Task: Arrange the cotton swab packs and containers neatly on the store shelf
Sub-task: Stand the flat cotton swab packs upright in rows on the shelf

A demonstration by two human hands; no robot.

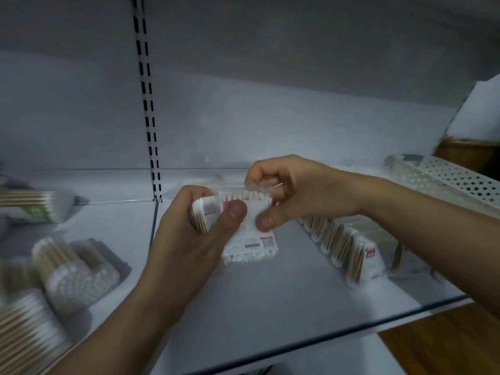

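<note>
Several flat, rectangular, film-wrapped cotton swab packs (249, 239) were stacked at frame centre above the smooth white shelf (270, 293). The left hand (189, 239) clasped them, thumb across the label, while the right hand (303, 190) pinched the crinkly top seam. A row of packs (349, 250) leaned at right.

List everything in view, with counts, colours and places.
held cotton swab packs: small stack, count unclear, white, pink labels, centre
standing cotton swab packs: several, white and tan, row at right
round cotton swab bundles: about three, white tips, tan sticks, left
green-labelled swab pack: one, far left, blurred
perforated tray: one, white, right rear
slotted upright: one, white, back wall
shelf: one, white, below
left grip: one, holds the stack's left end
right grip: one, pinches the stack's top edge
</note>
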